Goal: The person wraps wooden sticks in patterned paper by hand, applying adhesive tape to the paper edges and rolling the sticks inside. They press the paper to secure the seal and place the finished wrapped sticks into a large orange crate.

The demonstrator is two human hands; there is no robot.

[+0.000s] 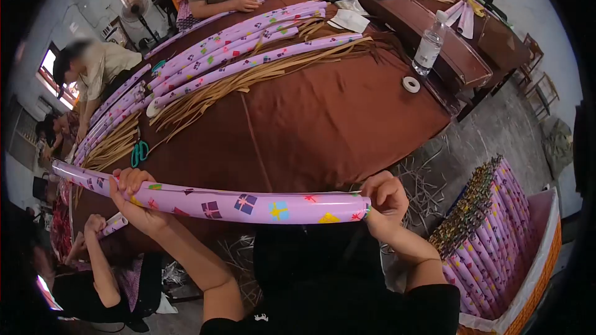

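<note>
A long roll of purple gift-patterned paper (226,205) lies across the view in front of my body. My left hand (135,195) is wrapped round it left of its middle. At its right end, my right hand (383,201) has its fingers bent against the rim, with thumb and fingertips close together. Beyond them on the brown-covered table (298,124) lie more purple rolls (230,46) and bundles of tan strips (211,87). Green-handled scissors (139,152) rest left of centre.
A water bottle (429,43) and a white tape roll (410,84) stand near the table's right edge. A box (546,242) packed with purple rolls sits at lower right. Co-workers are at the far side and left; another's arms (102,260) are at lower left.
</note>
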